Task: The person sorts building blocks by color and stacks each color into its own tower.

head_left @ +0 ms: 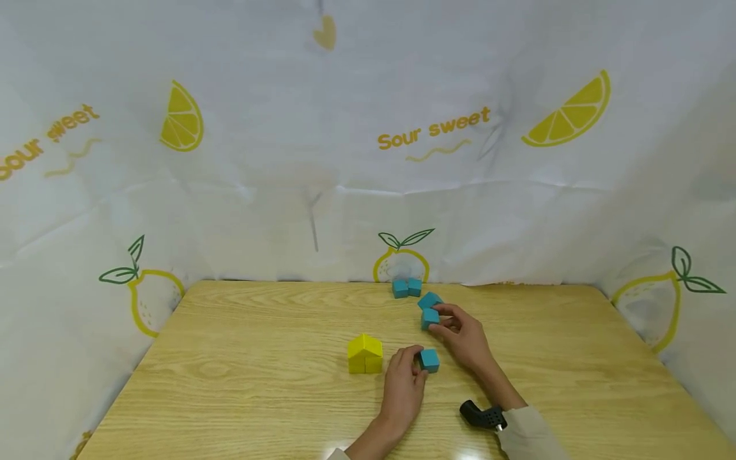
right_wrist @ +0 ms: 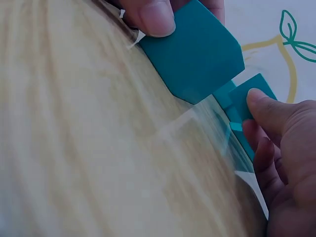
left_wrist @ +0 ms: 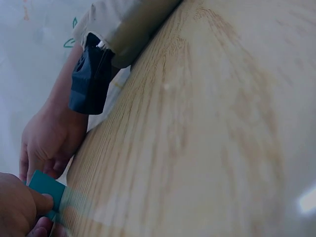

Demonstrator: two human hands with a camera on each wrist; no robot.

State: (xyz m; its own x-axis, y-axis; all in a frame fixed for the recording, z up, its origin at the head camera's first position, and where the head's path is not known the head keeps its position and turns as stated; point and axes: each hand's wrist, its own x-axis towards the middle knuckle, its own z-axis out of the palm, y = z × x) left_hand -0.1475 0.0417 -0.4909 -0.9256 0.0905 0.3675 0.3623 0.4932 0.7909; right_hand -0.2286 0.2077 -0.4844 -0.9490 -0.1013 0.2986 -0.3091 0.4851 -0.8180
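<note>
My left hand [head_left: 402, 390] pinches a blue block [head_left: 429, 361] low over the front middle of the table. In the right wrist view that block [right_wrist: 197, 54] looks large, with the left thumb pressed on its face. Farther back, my right hand [head_left: 464, 335] grips another blue block [head_left: 429, 319] between thumb and fingers. In the right wrist view the right thumb lies across this block [right_wrist: 256, 94]. A third blue block [head_left: 429, 300], turned at an angle, shows just behind it, partly hidden by the block and fingers.
Two blue blocks [head_left: 407, 288] sit side by side near the back edge of the wooden table [head_left: 259, 383]. Left of my left hand stands a yellow house-shaped stack [head_left: 365, 353]. A black wrist camera [head_left: 483, 416] is on my right forearm. Lemon-printed white cloth [head_left: 287, 128] surrounds the table.
</note>
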